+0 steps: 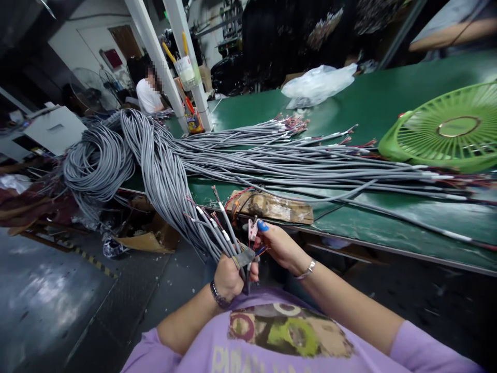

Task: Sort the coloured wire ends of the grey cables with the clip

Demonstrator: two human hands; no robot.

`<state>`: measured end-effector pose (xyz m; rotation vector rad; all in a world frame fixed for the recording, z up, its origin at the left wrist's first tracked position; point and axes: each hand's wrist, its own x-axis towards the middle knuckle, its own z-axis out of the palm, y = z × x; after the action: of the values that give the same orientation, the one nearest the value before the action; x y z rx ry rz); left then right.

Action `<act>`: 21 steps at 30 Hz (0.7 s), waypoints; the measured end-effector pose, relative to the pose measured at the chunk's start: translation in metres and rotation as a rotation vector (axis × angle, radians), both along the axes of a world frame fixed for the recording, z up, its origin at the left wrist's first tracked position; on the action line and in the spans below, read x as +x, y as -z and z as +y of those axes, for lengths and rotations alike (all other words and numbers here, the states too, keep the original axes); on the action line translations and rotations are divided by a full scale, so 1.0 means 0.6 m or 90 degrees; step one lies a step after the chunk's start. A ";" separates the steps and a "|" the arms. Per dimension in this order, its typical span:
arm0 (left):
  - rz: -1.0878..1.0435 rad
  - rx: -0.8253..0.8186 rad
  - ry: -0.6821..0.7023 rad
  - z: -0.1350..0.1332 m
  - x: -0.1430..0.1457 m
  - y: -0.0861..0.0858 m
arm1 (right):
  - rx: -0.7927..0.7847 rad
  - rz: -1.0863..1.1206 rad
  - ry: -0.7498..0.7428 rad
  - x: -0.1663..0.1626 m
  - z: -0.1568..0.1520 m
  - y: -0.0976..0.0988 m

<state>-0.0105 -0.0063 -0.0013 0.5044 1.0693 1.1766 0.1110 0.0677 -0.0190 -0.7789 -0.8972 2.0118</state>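
Observation:
My left hand (228,278) is closed around a grey cable (248,280) close to my body, with a grey wrap across its fingers. Coloured wire ends (262,250) stick out between my two hands. Just to the right, my right hand (281,247), a blue cover on one fingertip, pinches a small pale pink clip-like piece (252,229). A hanging bundle of grey cables (166,176) drops over the table edge, its white-banded, stripped ends (217,225) beside my left hand. Exactly how the pink piece meets the wires is too small to tell.
Many grey cables (272,166) lie along the green table (427,223). A taped board (272,205) sits at its front edge. Further off are a green fan (454,127), a plastic bag (320,85) and white posts (190,62). Other people (149,93) are in the background.

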 end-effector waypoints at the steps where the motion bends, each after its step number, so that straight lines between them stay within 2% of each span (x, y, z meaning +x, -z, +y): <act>1: 0.000 0.003 0.001 0.004 0.002 0.000 | 0.003 0.003 0.012 -0.003 0.001 0.000; 6: 0.002 0.004 0.001 0.013 0.005 0.007 | -0.109 0.103 0.036 -0.014 0.002 0.004; 13: 0.041 0.014 0.007 0.008 0.009 0.017 | -0.140 0.120 0.082 -0.021 0.004 0.006; 17: 0.036 0.010 0.008 0.004 0.008 0.015 | -0.154 0.120 0.052 -0.017 0.000 0.010; 21: 0.029 0.002 -0.024 -0.003 0.004 0.008 | -0.173 0.145 -0.013 -0.010 -0.003 -0.002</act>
<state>-0.0081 -0.0082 -0.0058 0.5172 1.1200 1.2040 0.1049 0.0661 -0.0177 -0.6685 -0.5097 2.2167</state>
